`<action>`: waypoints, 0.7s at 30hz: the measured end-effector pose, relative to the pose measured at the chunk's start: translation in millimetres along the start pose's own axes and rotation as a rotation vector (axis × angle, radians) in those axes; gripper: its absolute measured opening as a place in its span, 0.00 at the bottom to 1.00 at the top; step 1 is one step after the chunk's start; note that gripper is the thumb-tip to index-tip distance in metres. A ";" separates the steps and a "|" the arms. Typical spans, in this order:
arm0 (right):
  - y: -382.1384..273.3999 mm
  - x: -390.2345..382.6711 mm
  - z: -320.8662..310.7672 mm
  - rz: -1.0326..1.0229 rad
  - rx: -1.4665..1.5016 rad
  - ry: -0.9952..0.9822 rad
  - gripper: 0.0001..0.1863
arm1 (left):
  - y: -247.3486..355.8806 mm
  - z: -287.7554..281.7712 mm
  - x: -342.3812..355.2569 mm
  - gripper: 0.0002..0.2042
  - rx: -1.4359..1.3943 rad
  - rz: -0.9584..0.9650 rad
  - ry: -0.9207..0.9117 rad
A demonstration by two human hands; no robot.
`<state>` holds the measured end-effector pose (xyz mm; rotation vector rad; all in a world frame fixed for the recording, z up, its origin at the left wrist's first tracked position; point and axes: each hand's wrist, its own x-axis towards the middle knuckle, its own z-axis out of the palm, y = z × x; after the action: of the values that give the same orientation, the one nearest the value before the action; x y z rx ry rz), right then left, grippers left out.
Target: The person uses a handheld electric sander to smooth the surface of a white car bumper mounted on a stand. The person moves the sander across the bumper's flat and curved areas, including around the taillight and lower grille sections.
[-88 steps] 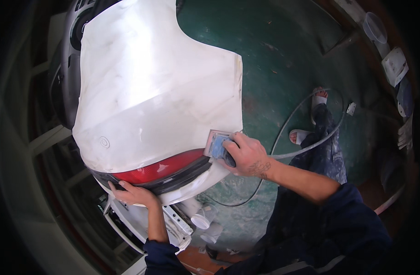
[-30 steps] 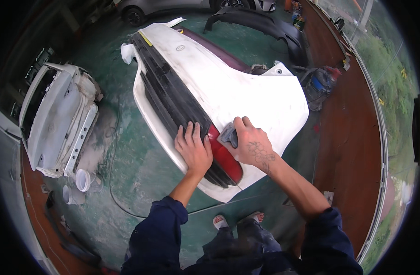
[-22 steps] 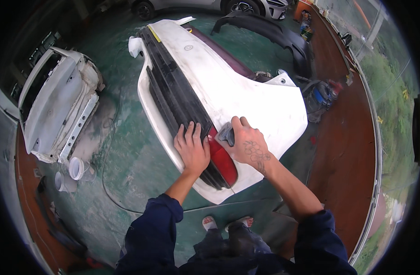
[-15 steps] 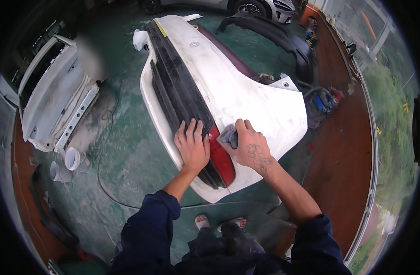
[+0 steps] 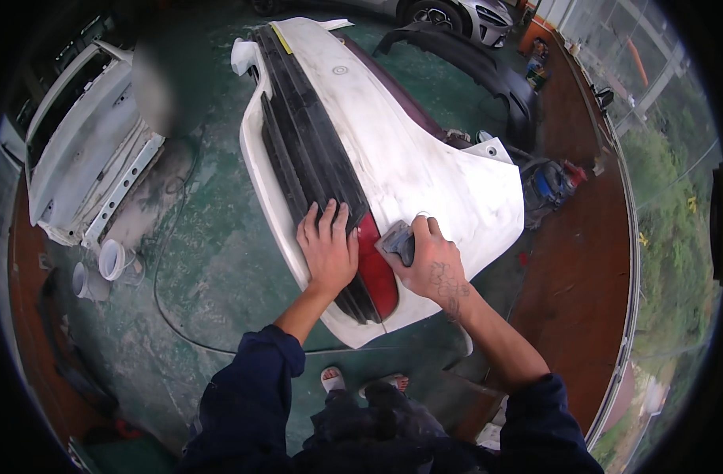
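Observation:
A white car bumper cover [image 5: 444, 186] lies before me, with a ribbed black trim strip [image 5: 310, 150] along its left part and a red reflector [image 5: 376, 272] set at the near end. My left hand [image 5: 330, 246] rests flat on the black strip, fingers spread, beside the reflector. Just right of the reflector, my right hand [image 5: 434, 259] grips a grey sanding block [image 5: 396, 242] against the white surface. The block's underside is hidden. Dark smudges mark the white around it, and yellow tape [image 5: 281, 38] edges the strip's far end.
A bare car tailgate [image 5: 89, 130] stands at the left, with white buckets [image 5: 112, 259] near it. A hose [image 5: 157, 296] curves across the green floor. Behind are a dark bumper [image 5: 472, 63] and a silver car [image 5: 488, 17]. A blue-and-grey machine [image 5: 544, 189] sits at the right.
The sanding block in my right hand has slid slightly right and toward me, away from the reflector. My left hand stays on the black strip. The whole view has shifted a little.

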<state>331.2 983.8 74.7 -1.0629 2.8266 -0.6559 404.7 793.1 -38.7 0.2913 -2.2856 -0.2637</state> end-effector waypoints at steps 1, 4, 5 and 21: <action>-2.1 11.7 -3.0 0.008 0.006 0.003 0.31 | -0.2 2.6 0.0 0.27 -0.005 -0.005 -0.001; -20.2 51.0 -14.0 0.025 0.005 -0.019 0.31 | -2.3 0.8 -3.3 0.26 -0.002 -0.021 -0.007; -24.4 65.8 -17.2 0.024 -0.007 -0.029 0.31 | -1.8 1.0 -3.0 0.26 -0.005 -0.028 -0.007; -31.7 140.3 -38.2 -0.143 -0.129 -0.136 0.31 | -2.9 1.9 -1.5 0.25 -0.003 -0.031 0.025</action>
<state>236.5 886.8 136.2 -1.2871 2.7268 -0.3966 404.6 790.9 -41.8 0.3268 -2.2568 -0.2781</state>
